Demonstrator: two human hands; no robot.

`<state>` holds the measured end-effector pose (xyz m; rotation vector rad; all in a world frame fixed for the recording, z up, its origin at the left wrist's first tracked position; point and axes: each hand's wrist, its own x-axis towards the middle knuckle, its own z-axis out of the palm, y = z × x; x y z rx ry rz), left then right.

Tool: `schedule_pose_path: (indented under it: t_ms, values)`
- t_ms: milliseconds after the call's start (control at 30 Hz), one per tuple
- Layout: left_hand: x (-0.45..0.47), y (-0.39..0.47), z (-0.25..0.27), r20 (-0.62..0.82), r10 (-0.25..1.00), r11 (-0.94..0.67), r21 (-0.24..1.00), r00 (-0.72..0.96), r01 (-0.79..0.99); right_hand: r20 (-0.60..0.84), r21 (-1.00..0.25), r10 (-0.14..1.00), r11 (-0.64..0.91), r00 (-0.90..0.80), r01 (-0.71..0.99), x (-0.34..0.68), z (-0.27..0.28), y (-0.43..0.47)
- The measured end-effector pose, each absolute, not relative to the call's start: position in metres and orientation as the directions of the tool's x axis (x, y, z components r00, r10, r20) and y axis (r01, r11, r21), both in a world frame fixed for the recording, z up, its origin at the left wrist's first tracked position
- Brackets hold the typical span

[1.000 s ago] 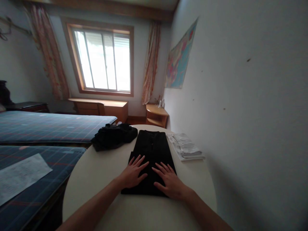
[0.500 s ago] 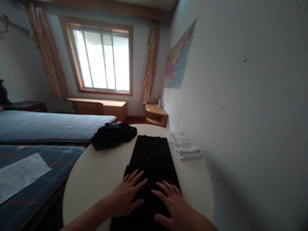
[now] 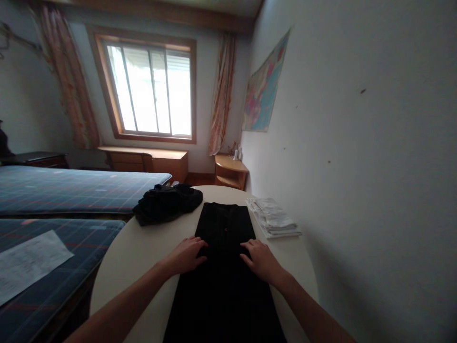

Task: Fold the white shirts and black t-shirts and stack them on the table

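Since half a second ago, both hands have moved up the frame, farther along the black garment, and their fingers, spread flat before, are now bent in at its two sides. The black garment (image 3: 226,290) lies lengthwise down the middle of the round, pale surface (image 3: 132,271), running from the bottom edge of the frame to just below centre, its far end narrower in view.

The left hand (image 3: 186,256) rests at the garment's left edge, the right hand (image 3: 262,259) at its right edge, nearly level with each other, fingertips pointing inward over the cloth. Whether they pinch the fabric or merely touch it cannot be told.

At the lower left of the frame, a printed sheet (image 3: 34,262) lies on the nearer plaid mattress (image 3: 98,238). Beyond the hands, a crumpled black cloth (image 3: 167,205) sits on the surface left of the garment, and a folded white stack (image 3: 274,218) lies to its right, near the far edge.

A second plaid mattress (image 3: 82,190) stretches across the left. Farther back stand a wooden desk (image 3: 171,164) and a low corner shelf (image 3: 230,164), under a bright window (image 3: 153,90) at upper left.
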<state>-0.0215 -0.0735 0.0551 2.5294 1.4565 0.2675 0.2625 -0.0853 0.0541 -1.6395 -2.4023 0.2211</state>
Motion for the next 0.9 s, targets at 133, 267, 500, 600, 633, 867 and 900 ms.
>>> schedule_pose_path:
  t_ms: [133,267,500,600,633,867,900]
  values:
    - [-0.023,-0.061,0.065,-0.014,0.83,-0.525,0.317,0.558,0.79,0.095,-0.292,0.919,0.393,-0.383,0.872,0.268,0.059,-0.08]
    - [-0.022,-0.054,0.088,-0.086,0.783,-0.537,0.405,0.615,0.74,0.041,-0.415,0.914,0.384,-0.405,0.825,0.275,0.071,-0.077]
    - [-0.019,-0.004,0.143,0.108,0.773,-0.61,0.395,0.625,0.687,0.19,-0.447,0.913,0.408,-0.361,0.796,0.284,0.113,-0.03]
    - [-0.011,0.025,0.15,0.239,0.818,-0.574,0.272,0.523,0.773,0.33,-0.343,0.906,0.376,-0.265,0.861,0.28,0.124,0.005]
    - [-0.008,0.033,0.148,0.287,0.824,-0.555,0.233,0.489,0.798,0.368,-0.31,0.901,0.352,-0.23,0.883,0.278,0.124,0.015]
    - [0.017,0.044,0.069,0.284,0.874,-0.453,0.184,0.394,0.872,0.394,-0.235,0.888,0.347,-0.238,0.908,0.26,0.078,0.037]
    - [0.018,0.041,0.056,0.267,0.88,-0.447,0.191,0.392,0.874,0.375,-0.239,0.888,0.372,-0.268,0.897,0.257,0.072,0.03]
